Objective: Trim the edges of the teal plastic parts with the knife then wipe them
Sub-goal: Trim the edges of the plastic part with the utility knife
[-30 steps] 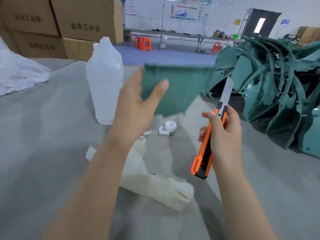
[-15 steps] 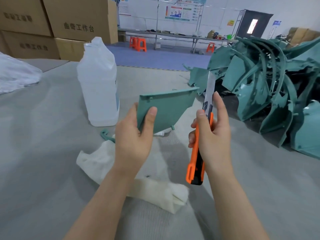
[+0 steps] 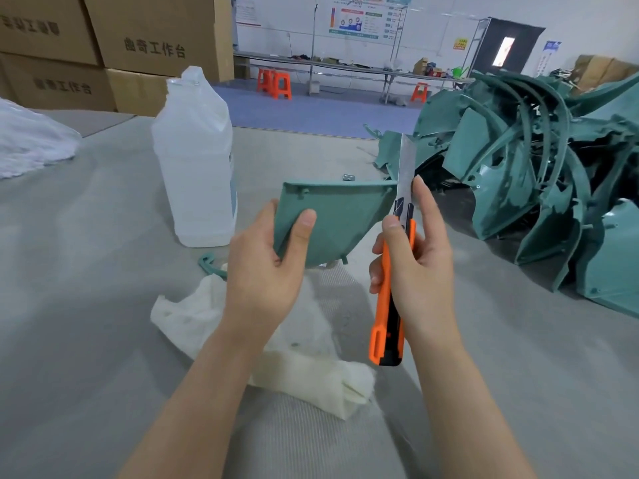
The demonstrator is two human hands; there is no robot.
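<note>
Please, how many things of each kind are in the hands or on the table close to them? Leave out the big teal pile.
Teal part, in the left hand: 1
Knife, in the right hand: 1
Plastic bottle: 1
White cloth: 1
Small teal hook: 1
Total: 5

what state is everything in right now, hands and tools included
left hand, holding the teal part's left end
teal part, lifted off the table
right hand, gripping the knife
knife, blade out, upright at the part's right corner
bottle, upright on the table
cloth, crumpled on the table
pile of teal parts, heaped, untouched
</note>
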